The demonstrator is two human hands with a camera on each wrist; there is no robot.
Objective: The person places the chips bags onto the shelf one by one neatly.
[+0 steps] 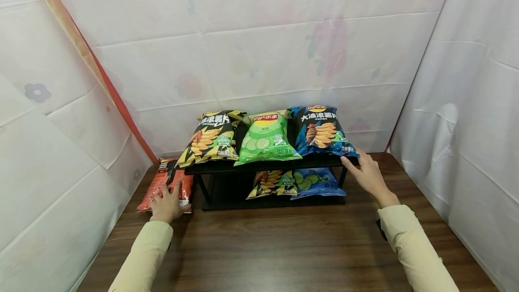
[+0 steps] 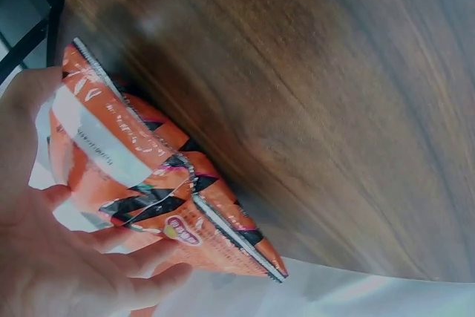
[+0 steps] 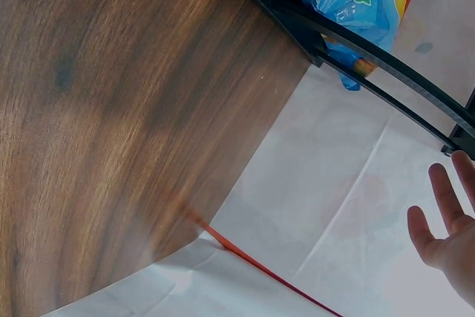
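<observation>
My left hand [image 1: 167, 205] reaches over an orange-red chip bag [image 1: 157, 186] that lies on the table left of a black two-tier rack [image 1: 274, 203]. In the left wrist view its fingers [image 2: 148, 257] are spread and fairly straight along the orange bag [image 2: 122, 154]; whether they press on it cannot be told. My right hand [image 1: 369, 177] is at the rack's upper right corner, beside a blue-and-black chip bag [image 1: 322, 132]. Its fingers [image 3: 445, 198] look extended in the right wrist view, close to the rack's frame [image 3: 393, 64].
On the upper tier, a yellow-and-black bag [image 1: 211, 139] and a green bag [image 1: 266, 136] stand beside the blue-and-black one. Below lie another yellow-and-black bag [image 1: 272, 184] and a blue bag [image 1: 317, 182]. Pale curtains [image 1: 259, 66] enclose the wooden table [image 1: 259, 247].
</observation>
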